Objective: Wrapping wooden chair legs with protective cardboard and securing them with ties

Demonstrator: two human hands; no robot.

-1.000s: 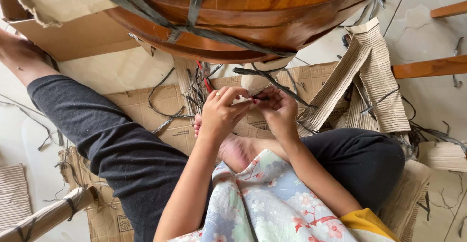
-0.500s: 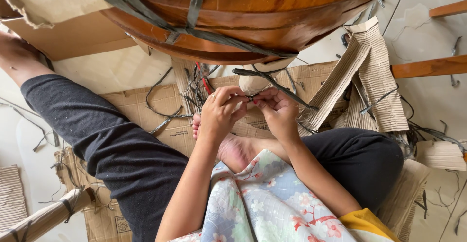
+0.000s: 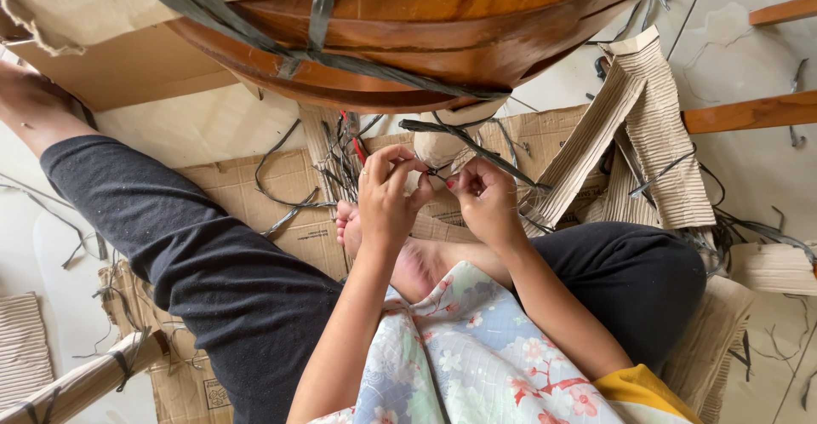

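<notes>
Fingers of both hands pinched shut on a thin dark strap end (image 3: 436, 171), just below the round wooden furniture piece (image 3: 442, 41) bound in grey straps. Left hand (image 3: 387, 198) and right hand (image 3: 487, 198) nearly touching. Flattened cardboard (image 3: 289, 211) beneath; strap offcuts (image 3: 336, 156) beside.
</notes>
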